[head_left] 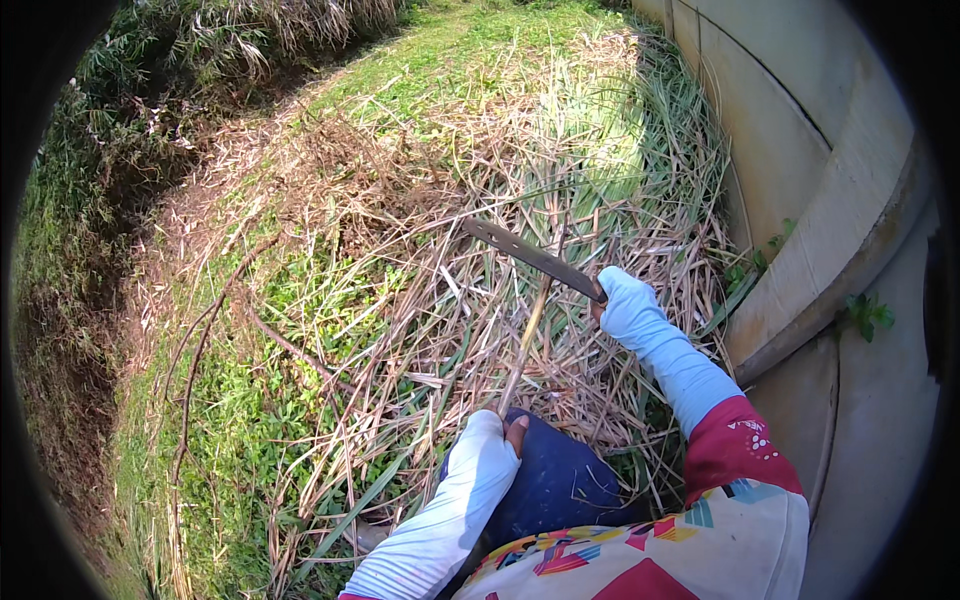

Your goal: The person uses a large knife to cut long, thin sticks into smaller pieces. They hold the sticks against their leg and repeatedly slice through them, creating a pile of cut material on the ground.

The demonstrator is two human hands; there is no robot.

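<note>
My right hand (626,298), in a light blue sleeve that covers part of the hand, is closed round the handle of a machete (532,257). Its dark, flat blade has a few holes near the far end and points up to the left. Below, my left hand (497,432) grips the near end of a thin wooden stick (526,343). The stick slants up and away from me to the blade, crossing it in the view. Whether the two touch, I cannot tell. Dark blue cloth (555,480) over my leg is just beside my left hand.
Dry and green cut grass (610,190) covers the ground ahead. A curved bare branch (205,330) lies among low green plants at the left. Along the right runs a pale wall (765,110) with a jutting slab (830,225). Dense brush (75,210) borders the far left.
</note>
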